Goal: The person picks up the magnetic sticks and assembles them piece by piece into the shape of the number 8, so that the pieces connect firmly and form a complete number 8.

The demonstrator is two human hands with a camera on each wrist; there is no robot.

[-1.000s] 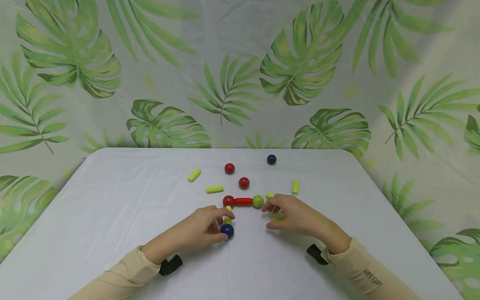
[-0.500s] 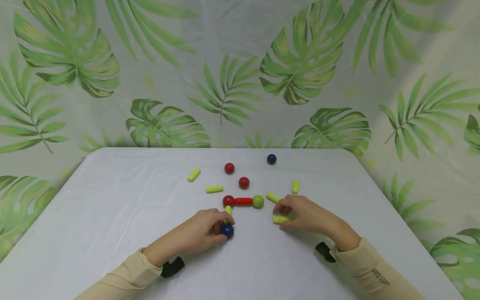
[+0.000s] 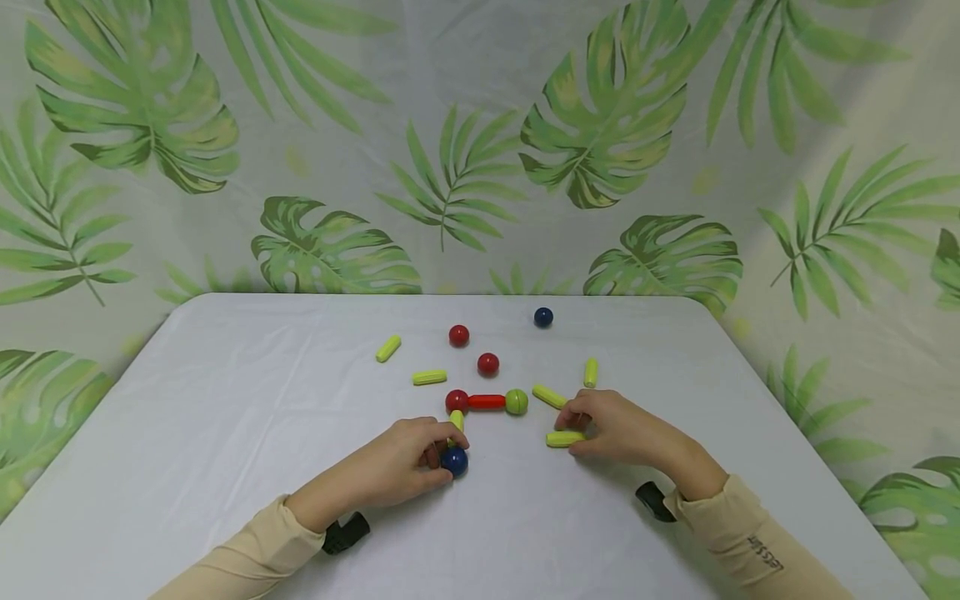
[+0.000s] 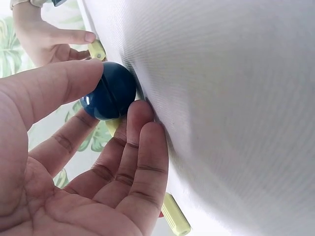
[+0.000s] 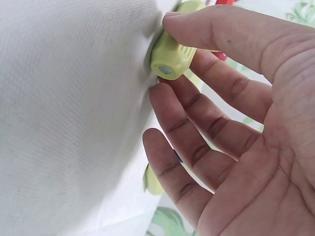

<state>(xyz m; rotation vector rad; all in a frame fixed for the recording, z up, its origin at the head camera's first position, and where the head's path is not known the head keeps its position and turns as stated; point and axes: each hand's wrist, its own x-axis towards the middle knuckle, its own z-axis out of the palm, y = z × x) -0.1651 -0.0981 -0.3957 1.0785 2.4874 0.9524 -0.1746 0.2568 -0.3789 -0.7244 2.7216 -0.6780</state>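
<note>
My left hand (image 3: 401, 461) pinches a glossy dark blue ball (image 4: 109, 92) between thumb and fingers on the table. A yellow-green stick (image 3: 457, 422) runs from that ball to a red ball (image 3: 457, 402). From the red ball, a red stick (image 3: 486, 402) leads right to a lime-green ball (image 3: 516, 402), forming an L. My right hand (image 3: 618, 429) has its thumb and fingers around a short ribbed yellow-green stick (image 5: 172, 55) lying on the cloth. A silvery disc shows in that stick's end in the right wrist view.
Another yellow-green stick (image 3: 549, 396) lies just beyond my right fingers, and one (image 3: 591, 372) farther back. Two loose red balls (image 3: 459, 336) and a dark blue ball (image 3: 543, 317) are at the rear. Two more sticks (image 3: 429, 377) lie left of them. White cloth covers the table (image 3: 247, 375).
My right hand has moved right, away from the lime-green ball, to the near yellow-green stick. My left hand stays at the blue ball, its fingers drawn in closer around it.
</note>
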